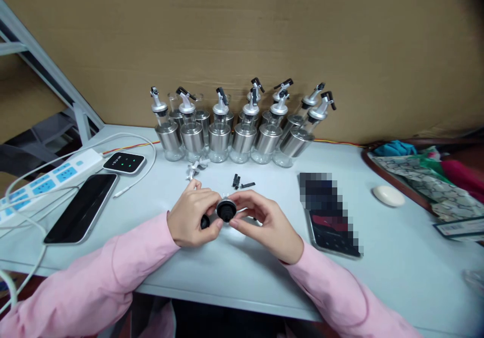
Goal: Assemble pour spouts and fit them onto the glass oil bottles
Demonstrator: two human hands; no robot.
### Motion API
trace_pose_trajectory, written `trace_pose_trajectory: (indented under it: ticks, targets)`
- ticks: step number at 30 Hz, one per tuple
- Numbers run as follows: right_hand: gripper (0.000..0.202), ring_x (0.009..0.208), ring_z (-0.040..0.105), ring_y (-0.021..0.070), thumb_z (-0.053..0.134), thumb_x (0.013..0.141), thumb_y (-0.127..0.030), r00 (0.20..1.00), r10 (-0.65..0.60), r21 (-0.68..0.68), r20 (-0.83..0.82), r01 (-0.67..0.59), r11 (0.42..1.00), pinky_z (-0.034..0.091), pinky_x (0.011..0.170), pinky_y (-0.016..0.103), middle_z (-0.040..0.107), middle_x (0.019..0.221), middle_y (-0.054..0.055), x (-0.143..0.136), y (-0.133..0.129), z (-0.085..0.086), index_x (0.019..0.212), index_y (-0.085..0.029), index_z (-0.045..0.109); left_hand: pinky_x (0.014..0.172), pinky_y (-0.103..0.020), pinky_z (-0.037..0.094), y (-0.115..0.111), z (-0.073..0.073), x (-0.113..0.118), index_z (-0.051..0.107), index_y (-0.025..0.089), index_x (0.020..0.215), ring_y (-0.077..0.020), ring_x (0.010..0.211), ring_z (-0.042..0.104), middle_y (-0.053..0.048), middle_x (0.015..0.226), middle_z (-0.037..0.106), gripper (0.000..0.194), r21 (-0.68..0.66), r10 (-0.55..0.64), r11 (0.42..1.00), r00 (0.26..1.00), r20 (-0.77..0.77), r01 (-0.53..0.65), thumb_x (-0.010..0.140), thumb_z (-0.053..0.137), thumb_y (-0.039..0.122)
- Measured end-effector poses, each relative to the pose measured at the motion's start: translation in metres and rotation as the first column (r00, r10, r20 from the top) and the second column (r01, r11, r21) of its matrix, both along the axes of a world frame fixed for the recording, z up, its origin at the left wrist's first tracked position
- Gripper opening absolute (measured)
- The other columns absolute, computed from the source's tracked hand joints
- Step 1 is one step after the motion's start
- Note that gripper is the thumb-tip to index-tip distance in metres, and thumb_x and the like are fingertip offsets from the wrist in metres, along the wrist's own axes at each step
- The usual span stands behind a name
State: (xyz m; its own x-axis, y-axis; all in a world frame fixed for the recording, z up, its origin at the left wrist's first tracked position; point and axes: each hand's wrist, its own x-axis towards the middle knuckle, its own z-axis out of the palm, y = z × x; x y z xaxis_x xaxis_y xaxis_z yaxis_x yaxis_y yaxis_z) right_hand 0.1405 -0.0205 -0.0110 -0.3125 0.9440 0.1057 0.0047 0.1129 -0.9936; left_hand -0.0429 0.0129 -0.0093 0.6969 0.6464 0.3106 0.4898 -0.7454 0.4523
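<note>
Low over the table, my left hand (pixel 194 217) and my right hand (pixel 266 222) are closed on a bottle pourer (pixel 227 210) from either side. Its black ribbed stopper faces me below a silver rim. A black rounded end (pixel 204 221) of something shows in the curl of my left hand; the rest is hidden by the fingers. Just beyond my hands lie silver pourer spout pieces (pixel 196 167) and several small black levers (pixel 236 181).
Several glass bottles with steel sleeves (pixel 219 135) stand at the back, many topped with pourers. Left are a phone (pixel 83 209), a hotspot device (pixel 124 163), cables and a power strip (pixel 49 184). Right are another phone (pixel 333 217), a white oval object (pixel 388 196) and a bag (pixel 401 172).
</note>
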Motion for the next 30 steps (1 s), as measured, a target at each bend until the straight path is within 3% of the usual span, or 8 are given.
trace_pose_trajectory:
  ticks: [4, 18, 30]
  targets:
    - [0.029, 0.084, 0.059, 0.0138, 0.066, 0.068, -0.014, 1.0, 0.0, 0.035, 0.017, 0.0, 0.999, 0.054, 0.071, 0.026, 0.061, 0.091, 0.004, -0.0011, 0.0004, -0.0016, 0.095, -0.019, 0.058, 0.065, -0.032, 0.025, 0.0009, 0.0003, 0.0003, 0.038, 0.017, 0.062, -0.0119, 0.052, 0.039, 0.003, 0.055, 0.046, 0.017, -0.049, -0.029, 0.998, 1.0, -0.01, 0.028, 0.071, 0.038, 0.031]
    - [0.03, 0.076, 0.061, 0.0132, 0.056, 0.062, -0.008, 0.982, -0.053, 0.165, 0.184, 0.022, 0.986, 0.053, 0.072, 0.027, 0.063, 0.084, 0.002, -0.0034, -0.0003, 0.0, 0.09, -0.019, 0.053, 0.066, -0.033, 0.027, -0.0008, 0.003, 0.0026, 0.044, 0.016, 0.062, -0.0117, 0.051, 0.044, 0.004, 0.052, 0.049, 0.009, 0.02, -0.02, 1.0, 0.999, -0.032, 0.02, 0.061, 0.043, 0.026]
    - [0.03, 0.064, 0.058, 0.0097, 0.054, 0.061, -0.006, 0.953, -0.053, 0.256, 0.299, -0.027, 0.966, 0.046, 0.064, 0.022, 0.059, 0.074, -0.002, -0.0023, -0.0007, -0.0021, 0.088, -0.018, 0.051, 0.064, -0.032, 0.029, -0.0038, 0.0037, 0.0062, 0.034, 0.017, 0.05, -0.0073, 0.04, 0.034, 0.008, 0.04, 0.04, 0.013, 0.109, -0.011, 0.994, 0.999, 0.037, 0.007, 0.057, 0.044, 0.022]
